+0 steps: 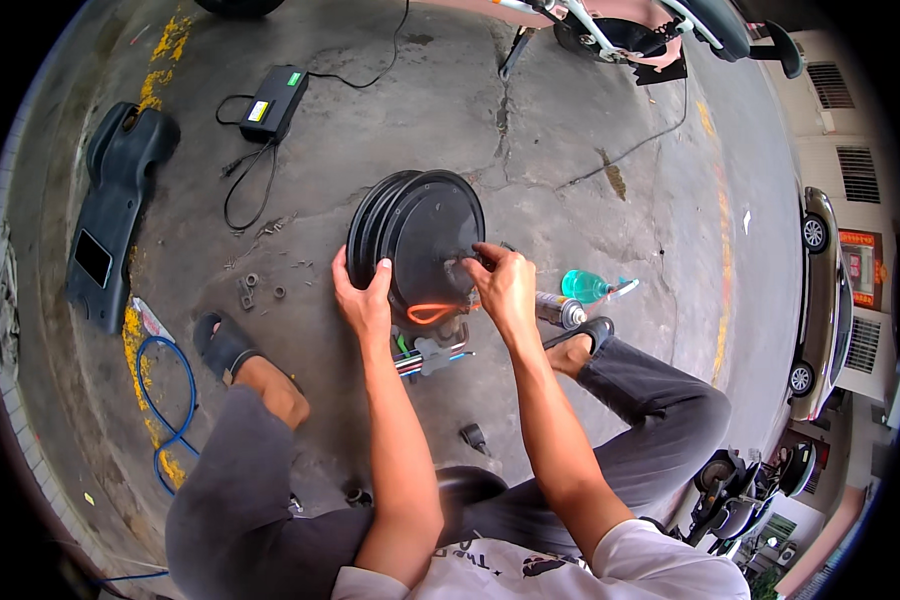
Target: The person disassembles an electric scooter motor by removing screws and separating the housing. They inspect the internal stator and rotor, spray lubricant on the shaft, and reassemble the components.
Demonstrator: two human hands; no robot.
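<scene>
A black round wheel hub (425, 215) stands on edge in front of me, with an orange cable loop (428, 313) low at its front. My left hand (367, 295) grips its left rim, thumb along the face. My right hand (502, 285) is at the right of the face, fingers bent near the centre; whether they hold a small part is hidden. Below the hub lies a cluster of hand tools (435, 355). Right of it are a spray can (555, 310) and a bottle of teal liquid (583, 285).
A black charger (275, 105), dark plastic panel (105, 240), small metal parts (248, 291) and blue hose (185, 400) lie around me. A pink scooter (595, 25) stands ahead; a car (813, 300) and parked scooters (745, 500) are at right.
</scene>
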